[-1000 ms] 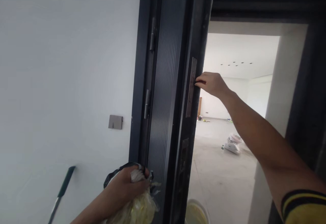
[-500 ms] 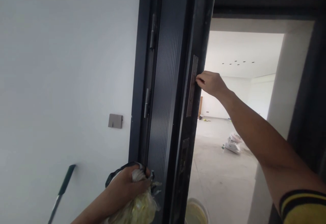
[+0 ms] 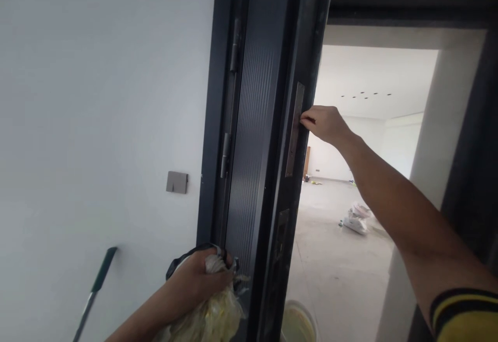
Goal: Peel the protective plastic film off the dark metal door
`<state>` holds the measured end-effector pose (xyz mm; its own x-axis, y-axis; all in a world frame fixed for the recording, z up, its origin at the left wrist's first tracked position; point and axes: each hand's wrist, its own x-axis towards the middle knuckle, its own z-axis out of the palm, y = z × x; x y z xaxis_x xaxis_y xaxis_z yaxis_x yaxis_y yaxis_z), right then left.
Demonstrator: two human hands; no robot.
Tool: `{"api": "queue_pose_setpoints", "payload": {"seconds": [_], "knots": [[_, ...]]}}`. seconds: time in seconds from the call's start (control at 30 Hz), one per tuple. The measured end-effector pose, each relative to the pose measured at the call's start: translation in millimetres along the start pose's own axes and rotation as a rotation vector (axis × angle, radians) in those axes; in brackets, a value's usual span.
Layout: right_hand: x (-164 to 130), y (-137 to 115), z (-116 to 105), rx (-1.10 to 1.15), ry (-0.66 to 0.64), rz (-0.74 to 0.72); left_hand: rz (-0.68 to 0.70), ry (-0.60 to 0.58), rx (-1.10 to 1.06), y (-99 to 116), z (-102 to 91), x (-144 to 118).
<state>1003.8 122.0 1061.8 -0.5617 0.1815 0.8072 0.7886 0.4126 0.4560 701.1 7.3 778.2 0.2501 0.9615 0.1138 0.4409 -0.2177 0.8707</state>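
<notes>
A dark door (image 3: 259, 124) with a ribbed panel stands ajar, its edge turned toward me. On that edge is a metal lock plate (image 3: 294, 134), with a second latch plate (image 3: 280, 234) lower down. My right hand (image 3: 324, 123) is closed in a pinch at the upper plate; whatever its fingertips hold, if anything, is hidden. At the bottom, my left hand (image 3: 206, 279) is wrapped around a bunched clear plastic bag (image 3: 213, 316) with yellowish contents and some black plastic behind it.
A wall switch (image 3: 177, 182) sits left of the door frame. Below it leans a green-handled pole (image 3: 103, 269). A bucket (image 3: 299, 324) stands on the floor by the door's foot. Through the doorway, white bags (image 3: 356, 218) lie on the pale floor (image 3: 330, 264).
My right hand keeps its pinch at the lock plate with hardly any movement. The left hand and the bag have shifted slightly right in view.
</notes>
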Motion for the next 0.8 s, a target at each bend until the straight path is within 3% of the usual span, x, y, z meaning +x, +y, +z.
{"api": "queue_pose_setpoints", "payload": {"seconds": [0.47, 0.8], "knots": [[-3.3, -3.5, -0.2, -0.008, 0.003, -0.022, 0.026, -0.010, -0.044, -7.7, 0.4, 2.5], [-12.1, -32.6, 6.8, -0.331, 0.034, 0.020, 0.013, 0.012, -0.024, -14.5, -1.1, 0.0]]}}
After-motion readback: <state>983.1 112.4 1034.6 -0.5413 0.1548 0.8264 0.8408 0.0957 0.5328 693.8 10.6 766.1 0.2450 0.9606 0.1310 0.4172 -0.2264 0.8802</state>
